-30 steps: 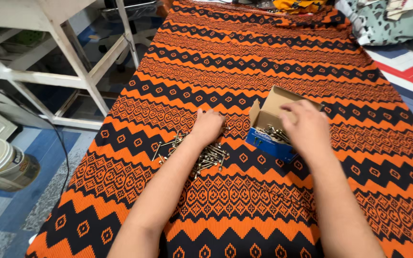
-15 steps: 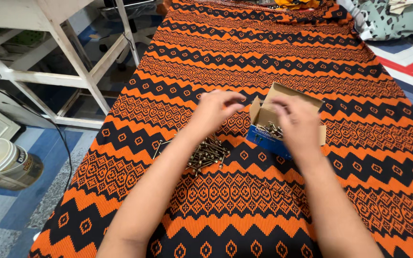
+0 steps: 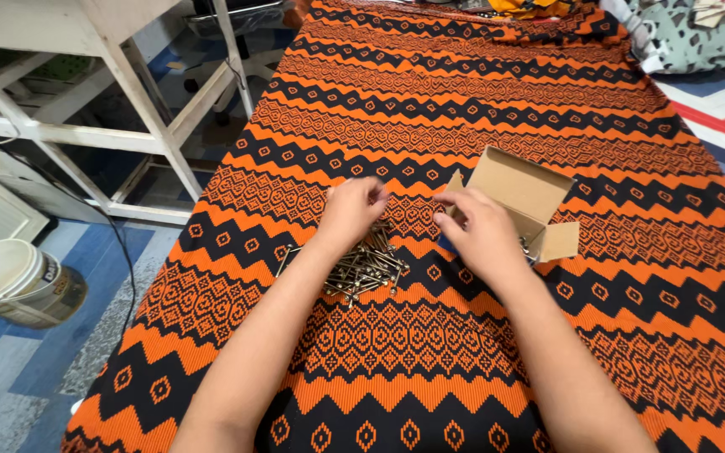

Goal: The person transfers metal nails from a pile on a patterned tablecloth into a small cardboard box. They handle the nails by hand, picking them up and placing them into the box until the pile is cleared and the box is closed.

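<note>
Right now the left hand (image 3: 352,210) rests curled on top of the pile of screws (image 3: 364,264), just left of the open cardboard box (image 3: 520,189). I cannot tell if it grips any. Beside the box, the right hand (image 3: 482,235) is half open; whether it holds a screw is unclear. Everything sits on the orange and black cloth (image 3: 463,109) over the tabletop.

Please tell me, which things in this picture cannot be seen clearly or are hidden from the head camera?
- Inside of the cardboard box: mostly hidden by the right hand.
- Whether the left hand pinches a screw: fingertips curl away, too small to tell.
- Part of the screw pile: covered by the left hand and wrist.
- White bucket: cut off by the left edge.
- Patterned cloth: top cut off by the frame.
</note>
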